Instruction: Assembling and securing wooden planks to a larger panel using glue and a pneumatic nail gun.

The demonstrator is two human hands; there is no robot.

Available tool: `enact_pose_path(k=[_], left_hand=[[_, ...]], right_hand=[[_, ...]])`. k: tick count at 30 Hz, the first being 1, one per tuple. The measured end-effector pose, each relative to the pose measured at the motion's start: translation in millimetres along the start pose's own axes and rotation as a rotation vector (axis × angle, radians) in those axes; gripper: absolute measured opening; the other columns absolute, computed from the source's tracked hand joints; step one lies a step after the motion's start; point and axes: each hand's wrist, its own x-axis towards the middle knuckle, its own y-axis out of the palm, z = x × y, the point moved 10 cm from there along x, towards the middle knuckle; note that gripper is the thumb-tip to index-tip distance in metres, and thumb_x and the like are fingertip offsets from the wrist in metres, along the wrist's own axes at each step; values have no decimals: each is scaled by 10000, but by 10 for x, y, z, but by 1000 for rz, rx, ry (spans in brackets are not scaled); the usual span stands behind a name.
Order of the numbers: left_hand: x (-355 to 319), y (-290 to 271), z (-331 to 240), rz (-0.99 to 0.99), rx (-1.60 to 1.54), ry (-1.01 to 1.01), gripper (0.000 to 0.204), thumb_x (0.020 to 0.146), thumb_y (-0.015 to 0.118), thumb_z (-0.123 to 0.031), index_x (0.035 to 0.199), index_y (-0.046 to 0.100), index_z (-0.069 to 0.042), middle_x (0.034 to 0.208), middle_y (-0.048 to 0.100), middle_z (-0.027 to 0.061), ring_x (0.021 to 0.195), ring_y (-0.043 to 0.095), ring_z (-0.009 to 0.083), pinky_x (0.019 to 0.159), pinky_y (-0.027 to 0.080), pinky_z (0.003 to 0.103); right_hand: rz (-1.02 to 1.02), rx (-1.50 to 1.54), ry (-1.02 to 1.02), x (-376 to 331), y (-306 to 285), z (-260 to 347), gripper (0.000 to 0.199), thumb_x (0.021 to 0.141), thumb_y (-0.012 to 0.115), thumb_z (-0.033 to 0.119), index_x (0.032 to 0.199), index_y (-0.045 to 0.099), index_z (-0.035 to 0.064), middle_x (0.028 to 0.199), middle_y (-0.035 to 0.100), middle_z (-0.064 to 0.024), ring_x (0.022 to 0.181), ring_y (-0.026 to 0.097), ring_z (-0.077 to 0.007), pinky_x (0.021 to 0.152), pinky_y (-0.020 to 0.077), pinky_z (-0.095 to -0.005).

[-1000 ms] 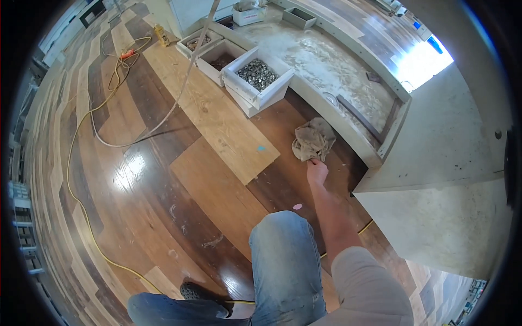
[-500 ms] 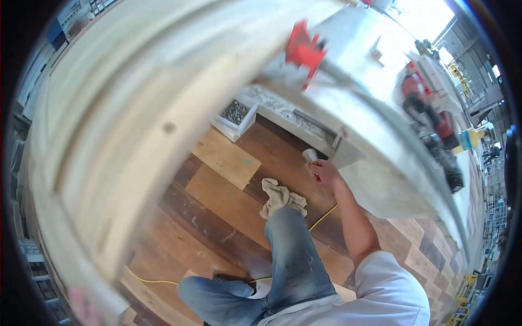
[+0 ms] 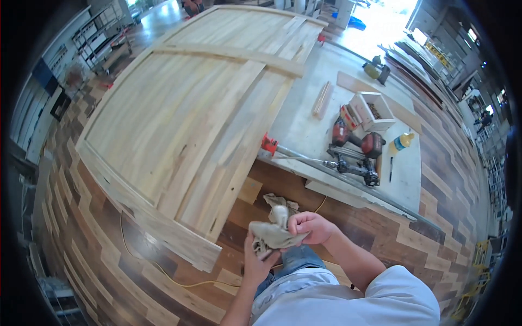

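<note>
Above my lap, both hands hold a crumpled grey-beige cloth (image 3: 283, 238). My left hand (image 3: 259, 267) curls round its lower left side, fingers partly hidden. My right hand (image 3: 314, 227) pinches its right edge. A pale, shiny rounded piece (image 3: 280, 215) sticks up between the hands; whether it belongs to the cloth I cannot tell. Just beyond lies another beige cloth (image 3: 283, 202), low down near the floor. To the left, a large pale wooden panel (image 3: 163, 130) with a raised frame lies flat, its near corner close to my left hand.
A red-ended bar clamp (image 3: 270, 143) reaches the panel's edge. On the pale worktable (image 3: 304, 127) are red and black power tools (image 3: 356, 142), a white box (image 3: 374, 111) of small parts, a yellow-and-blue bottle (image 3: 403, 141) and wood strips (image 3: 322, 100). A yellow cord (image 3: 196, 283) crosses the plank floor.
The panel, tilted up close to me before, now lies flat. My left hand has left its edge and joined my right at the cloth. My right hand has come back from under the worktable.
</note>
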Motion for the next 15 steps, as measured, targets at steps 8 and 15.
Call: enact_pose_path(k=[8,15], left_hand=[[783,766,-250,357,178,36,436,797,696,-148,1187,533,-40,1122,585,155,965,631,319,846,508,361],[1751,683,-201,329,451,-54,565,823,695,-215,1339,503,-87,1357,486,152,1031,618,256,896,502,344]], right_hand=[[-501,-521,-396,-180,-254,454,482,843,711,100,1282,516,61,1284,502,-69,1154,505,-148,964,443,-308],[-1020,-1061,-564,602,-1339,2677,211,825,650,126,1002,645,11,724,623,-55,705,570,-100,647,465,-278]])
